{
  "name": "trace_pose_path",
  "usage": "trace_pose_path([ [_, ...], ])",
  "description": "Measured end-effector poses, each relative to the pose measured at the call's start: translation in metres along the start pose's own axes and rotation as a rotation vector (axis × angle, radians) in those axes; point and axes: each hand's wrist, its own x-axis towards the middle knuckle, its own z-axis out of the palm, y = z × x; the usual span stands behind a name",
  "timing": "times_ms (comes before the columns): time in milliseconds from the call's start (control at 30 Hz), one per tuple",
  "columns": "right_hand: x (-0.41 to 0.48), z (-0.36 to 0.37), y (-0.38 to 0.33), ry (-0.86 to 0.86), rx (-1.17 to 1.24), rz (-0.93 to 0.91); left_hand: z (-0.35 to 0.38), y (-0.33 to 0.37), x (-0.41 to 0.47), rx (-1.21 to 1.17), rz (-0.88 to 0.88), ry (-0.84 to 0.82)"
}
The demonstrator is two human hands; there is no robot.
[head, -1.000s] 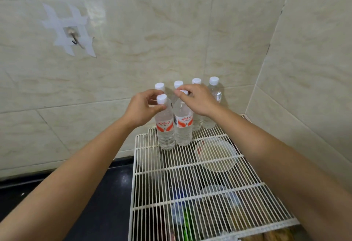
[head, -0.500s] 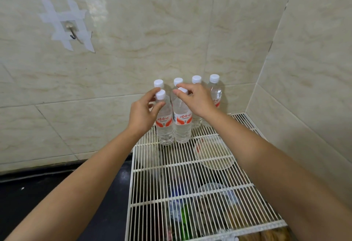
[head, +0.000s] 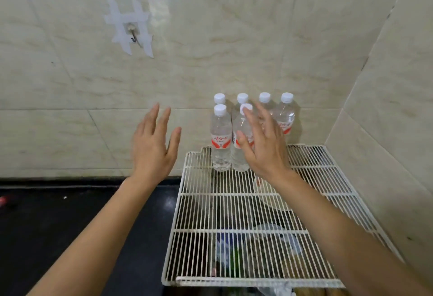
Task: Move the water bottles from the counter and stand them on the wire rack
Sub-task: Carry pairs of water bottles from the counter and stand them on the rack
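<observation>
Here, six water bottles were seen standing on the wire rack, and both hands were held open and empty.

On the far left, a small hook point(head: 133, 35) was stuck to the tiled wall point(head: 234, 38) with strips of tape. The left hand point(head: 152, 145) was held up over the dark counter point(head: 58, 220), fingers spread wide, and nothing was touched by it. Next, the water bottles point(head: 220, 138) were lined up at the back of the white wire rack point(head: 234, 213), four by the wall and two in front, all upright with white caps. The right hand point(head: 262, 145) was raised in front of them, fingers spread, and part of the bottles was hidden by it. Blurry things were seen under the rack.
</observation>
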Motion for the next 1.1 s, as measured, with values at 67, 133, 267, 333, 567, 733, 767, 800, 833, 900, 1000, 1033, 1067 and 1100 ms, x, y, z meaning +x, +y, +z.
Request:
trace_pose_path([
  [67, -0.025, 0.013, -0.009, -0.105, -0.006, -0.002, -0.010, -0.007, -0.043, 0.089, -0.060, -0.005],
  [133, -0.051, 0.026, -0.020, -0.228, 0.024, -0.005, -0.016, -0.009, -0.088, 0.166, -0.160, -0.070],
  [267, -0.098, 0.042, -0.053, -0.390, 0.129, -0.035, -0.035, -0.004, -0.173, 0.248, -0.358, -0.184],
  [333, -0.111, 0.049, -0.077, -0.491, 0.166, -0.066, -0.055, 0.000, -0.202, 0.321, -0.440, -0.205],
  [567, -0.135, 0.063, -0.199, -0.616, 0.324, -0.292, -0.160, -0.021, -0.268, 0.501, -0.675, -0.066],
  [733, -0.168, 0.080, -0.292, -0.638, 0.354, -0.359, -0.227, -0.070, -0.316, 0.561, -0.736, -0.044],
  [767, -0.174, 0.086, -0.312, -0.639, 0.349, -0.370, -0.240, -0.082, -0.327, 0.560, -0.746, -0.045],
  [800, -0.179, 0.093, -0.334, -0.641, 0.343, -0.375, -0.254, -0.096, -0.338, 0.554, -0.757, -0.051],
  [833, -0.184, 0.101, -0.359, -0.645, 0.339, -0.375, -0.269, -0.111, -0.349, 0.549, -0.769, -0.058],
  [900, -0.191, 0.117, -0.413, -0.663, 0.351, -0.372, -0.305, -0.139, -0.371, 0.548, -0.791, -0.077],
  [1000, -0.202, 0.139, -0.497, -0.689, 0.390, -0.398, -0.365, -0.180, -0.399, 0.576, -0.812, -0.106],
  [1033, -0.206, 0.143, -0.523, -0.699, 0.399, -0.411, -0.385, -0.192, -0.407, 0.580, -0.829, -0.100],
  [1067, -0.210, 0.146, -0.547, -0.708, 0.412, -0.425, -0.403, -0.203, -0.416, 0.578, -0.855, -0.091],
  [1100, -0.214, 0.149, -0.570, -0.714, 0.429, -0.442, -0.420, -0.214, -0.423, 0.571, -0.885, -0.082],
])
